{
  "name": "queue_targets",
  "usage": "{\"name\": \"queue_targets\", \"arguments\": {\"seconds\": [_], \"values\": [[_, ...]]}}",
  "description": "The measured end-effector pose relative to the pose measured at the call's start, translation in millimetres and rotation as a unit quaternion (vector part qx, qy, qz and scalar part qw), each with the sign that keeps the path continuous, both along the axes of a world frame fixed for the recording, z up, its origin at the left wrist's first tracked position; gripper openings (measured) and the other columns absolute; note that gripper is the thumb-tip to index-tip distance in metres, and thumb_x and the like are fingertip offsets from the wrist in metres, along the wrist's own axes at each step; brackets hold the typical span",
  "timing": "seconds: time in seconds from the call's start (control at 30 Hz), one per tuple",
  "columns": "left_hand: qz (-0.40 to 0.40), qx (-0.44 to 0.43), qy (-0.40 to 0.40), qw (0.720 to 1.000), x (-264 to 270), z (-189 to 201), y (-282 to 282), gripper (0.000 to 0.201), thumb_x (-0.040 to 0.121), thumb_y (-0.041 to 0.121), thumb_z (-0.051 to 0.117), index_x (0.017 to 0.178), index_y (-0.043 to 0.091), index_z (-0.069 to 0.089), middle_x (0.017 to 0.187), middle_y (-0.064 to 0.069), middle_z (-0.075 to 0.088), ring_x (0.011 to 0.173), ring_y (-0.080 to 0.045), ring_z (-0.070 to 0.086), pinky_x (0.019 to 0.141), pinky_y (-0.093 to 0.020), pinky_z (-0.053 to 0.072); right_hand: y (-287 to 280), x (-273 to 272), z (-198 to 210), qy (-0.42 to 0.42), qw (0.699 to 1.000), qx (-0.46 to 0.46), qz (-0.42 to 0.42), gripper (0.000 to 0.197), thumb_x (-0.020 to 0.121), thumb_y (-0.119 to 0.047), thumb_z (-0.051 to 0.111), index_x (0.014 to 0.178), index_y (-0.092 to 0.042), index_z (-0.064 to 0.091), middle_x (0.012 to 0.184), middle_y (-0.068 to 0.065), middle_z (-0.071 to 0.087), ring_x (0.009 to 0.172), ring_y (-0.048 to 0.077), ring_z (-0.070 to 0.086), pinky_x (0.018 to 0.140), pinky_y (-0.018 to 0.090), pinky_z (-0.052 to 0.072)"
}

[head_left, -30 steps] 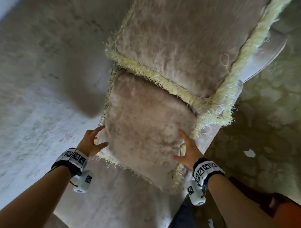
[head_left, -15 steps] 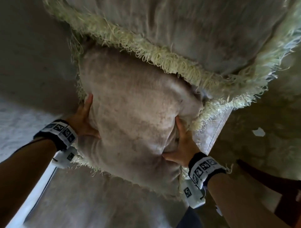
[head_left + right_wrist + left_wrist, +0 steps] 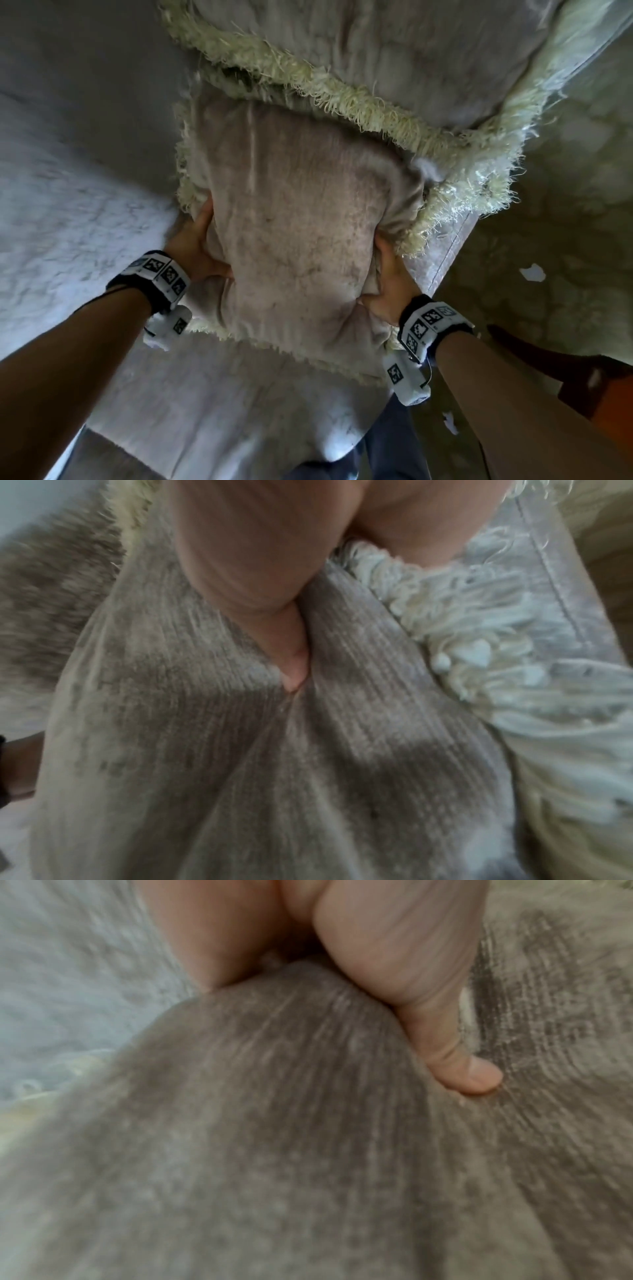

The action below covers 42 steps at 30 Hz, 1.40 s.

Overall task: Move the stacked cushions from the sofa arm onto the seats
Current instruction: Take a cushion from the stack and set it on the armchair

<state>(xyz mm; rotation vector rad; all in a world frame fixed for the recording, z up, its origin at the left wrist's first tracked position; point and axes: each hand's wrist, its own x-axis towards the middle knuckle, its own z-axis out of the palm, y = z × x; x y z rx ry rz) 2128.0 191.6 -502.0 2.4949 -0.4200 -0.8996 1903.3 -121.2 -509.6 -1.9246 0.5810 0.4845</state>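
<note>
Near cushion (image 3: 294, 236), beige velvet with cream fringe, lies on the sofa arm (image 3: 442, 260), its far edge tucked under a second cushion (image 3: 394, 51). Seat (image 3: 68, 219) lies to the left.

Risk, as judged: pulling the near one free could drag the overlapping cushion off toward the floor (image 3: 565, 212); plush fabric may slide through the grip.

Left hand (image 3: 195, 246) and right hand (image 3: 387, 284) each clamp a side, thumbs dug into the pile, fingers hidden behind.

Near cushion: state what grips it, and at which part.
Both hands hold the near cushion by its opposite side edges: the left hand on its left side, the right hand on its right, thumbs dug into the top fabric.
</note>
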Motion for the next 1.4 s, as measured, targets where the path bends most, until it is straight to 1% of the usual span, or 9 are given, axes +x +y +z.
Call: {"name": "queue_targets", "arguments": {"seconds": [0.13, 0.33, 0.43, 0.63, 0.73, 0.83, 0.93, 1.1, 1.4], "values": [[0.016, -0.074, 0.055, 0.996, -61, 52, 24, 0.143, 0.041, 0.049, 0.095, 0.15, 0.049, 0.002, 0.158, 0.007, 0.025, 0.144, -0.02, 0.027, 0.113, -0.05, 0.031, 2, -27, 48, 0.025, 0.998, -0.018, 0.061, 0.128, 0.067, -0.01, 0.083, 0.142, -0.059, -0.008, 0.15, 0.001, 0.035, 0.135, 0.026, 0.04, 0.111, 0.048, 0.037], [0.1, -0.093, 0.055, 0.989, -145, 136, 65, 0.139, 0.043, 0.058, 0.092, 0.145, 0.059, -0.003, 0.156, 0.015, 0.021, 0.144, -0.021, 0.026, 0.112, -0.056, 0.032, 22, -38, 139, 0.024, 0.987, -0.045, 0.152, 0.12, 0.077, -0.001, 0.07, 0.143, -0.057, -0.013, 0.158, 0.002, 0.018, 0.143, 0.029, 0.027, 0.113, 0.047, 0.033], [0.134, -0.094, 0.017, 0.986, -176, 183, 97, 0.139, 0.043, 0.058, 0.091, 0.145, 0.058, -0.004, 0.158, 0.01, 0.022, 0.144, -0.021, 0.027, 0.112, -0.053, 0.033, 45, -32, 184, -0.016, 0.981, -0.043, 0.189, 0.122, 0.073, -0.008, 0.072, 0.143, -0.058, -0.014, 0.16, 0.003, 0.016, 0.146, 0.029, 0.022, 0.113, 0.051, 0.033], [0.263, -0.101, -0.045, 0.959, -239, 276, 180, 0.147, 0.036, 0.052, 0.095, 0.146, 0.057, -0.003, 0.156, 0.005, 0.029, 0.141, -0.018, 0.031, 0.114, -0.047, 0.032, 117, -6, 274, -0.081, 0.957, 0.009, 0.279, 0.119, 0.063, -0.043, 0.086, 0.146, -0.054, 0.002, 0.151, -0.008, 0.036, 0.134, 0.015, 0.04, 0.109, 0.045, 0.038], [0.327, -0.093, -0.077, 0.937, -279, 319, 216, 0.148, 0.037, 0.046, 0.095, 0.145, 0.057, -0.004, 0.151, 0.004, 0.037, 0.134, -0.021, 0.041, 0.11, -0.046, 0.037, 163, 6, 307, -0.115, 0.935, -0.012, 0.336, 0.115, 0.061, -0.047, 0.084, 0.145, -0.054, 0.006, 0.145, -0.01, 0.042, 0.127, 0.015, 0.045, 0.107, 0.044, 0.04], [0.392, -0.081, -0.117, 0.909, -332, 356, 246, 0.149, 0.038, 0.04, 0.096, 0.147, 0.052, -0.005, 0.147, 0.002, 0.044, 0.128, -0.023, 0.048, 0.106, -0.043, 0.041, 218, 12, 338, -0.155, 0.901, -0.006, 0.405, 0.106, 0.064, -0.031, 0.079, 0.143, -0.053, 0.012, 0.132, -0.014, 0.051, 0.121, 0.013, 0.05, 0.108, 0.042, 0.04], [0.461, -0.079, -0.165, 0.868, -396, 380, 272, 0.149, 0.04, 0.031, 0.098, 0.152, 0.04, -0.001, 0.146, 0.002, 0.041, 0.131, -0.021, 0.044, 0.108, -0.035, 0.037, 275, 10, 355, -0.162, 0.865, 0.026, 0.475, 0.1, 0.068, -0.008, 0.073, 0.148, -0.038, 0.019, 0.132, -0.012, 0.052, 0.117, 0.008, 0.052, 0.105, 0.037, 0.044], [0.586, -0.061, -0.195, 0.785, -533, 396, 303, 0.15, 0.033, 0.047, 0.097, 0.149, 0.049, 0.001, 0.154, 0.001, 0.03, 0.141, -0.017, 0.031, 0.116, -0.044, 0.029, 371, -33, 370, -0.176, 0.775, 0.029, 0.606, 0.11, 0.066, -0.017, 0.071, 0.147, -0.049, 0.005, 0.148, -0.007, 0.04, 0.132, 0.017, 0.044, 0.109, 0.043, 0.04], [0.742, -0.004, -0.252, 0.622, -801, 403, 304, 0.141, 0.04, 0.047, 0.095, 0.142, 0.056, -0.002, 0.155, 0.007, 0.022, 0.144, -0.016, 0.022, 0.119, -0.039, 0.02, 535, -205, 398, -0.222, 0.577, 0.035, 0.785, 0.113, 0.073, -0.017, 0.071, 0.144, -0.056, -0.008, 0.158, -0.004, 0.025, 0.138, 0.019, 0.036, 0.111, 0.036, 0.036]]}}
